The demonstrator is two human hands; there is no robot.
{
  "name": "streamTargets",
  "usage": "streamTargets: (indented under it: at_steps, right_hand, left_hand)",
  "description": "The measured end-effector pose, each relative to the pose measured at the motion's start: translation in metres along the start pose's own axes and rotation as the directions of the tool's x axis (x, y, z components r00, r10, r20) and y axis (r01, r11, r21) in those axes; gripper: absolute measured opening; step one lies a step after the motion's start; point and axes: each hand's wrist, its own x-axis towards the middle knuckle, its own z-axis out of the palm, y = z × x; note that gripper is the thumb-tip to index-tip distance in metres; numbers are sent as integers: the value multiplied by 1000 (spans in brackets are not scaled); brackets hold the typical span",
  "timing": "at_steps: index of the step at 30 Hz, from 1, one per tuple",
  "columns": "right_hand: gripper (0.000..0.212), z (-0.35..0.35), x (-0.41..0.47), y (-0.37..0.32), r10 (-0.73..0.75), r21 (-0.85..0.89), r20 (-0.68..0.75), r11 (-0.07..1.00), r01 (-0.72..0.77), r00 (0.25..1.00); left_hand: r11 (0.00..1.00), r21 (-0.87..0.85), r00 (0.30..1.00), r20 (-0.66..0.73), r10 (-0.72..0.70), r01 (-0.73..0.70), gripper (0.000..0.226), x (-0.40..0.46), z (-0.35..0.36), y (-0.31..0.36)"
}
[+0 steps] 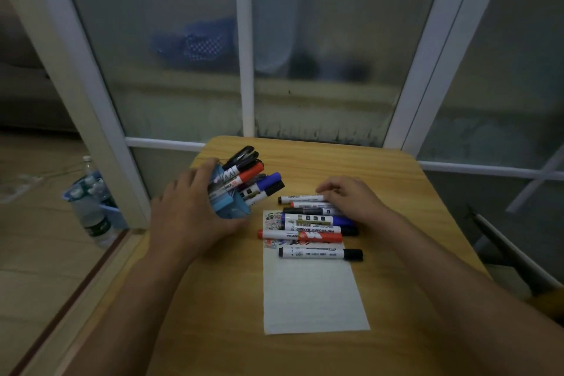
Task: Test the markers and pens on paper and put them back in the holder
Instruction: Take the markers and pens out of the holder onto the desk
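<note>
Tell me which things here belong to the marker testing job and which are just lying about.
Job: blue holder gripped by left hand; markers on the paper; paper; right hand on the markers.
Lying about: water bottles on the floor; blue basket behind the glass.

both bare forearms are extended forward over the table [381,162], entering from the near edge. the left hand [189,217] is held at the table's left side, knuckles up, its fingers and thumb curled around a tilted holder [232,207]. the right hand [351,197] is laid palm down nearer the table's middle, its fingers bent, fingertips [325,189] resting on a marker [300,199].
</note>
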Motion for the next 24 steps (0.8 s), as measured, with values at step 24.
streamTargets:
  at_steps: [24]
  right_hand:
    - [54, 10, -12, -117, -211, 456, 12, 871, 182, 977]
  left_hand:
    - [995, 1, 995, 11, 104, -104, 115, 1, 5, -10]
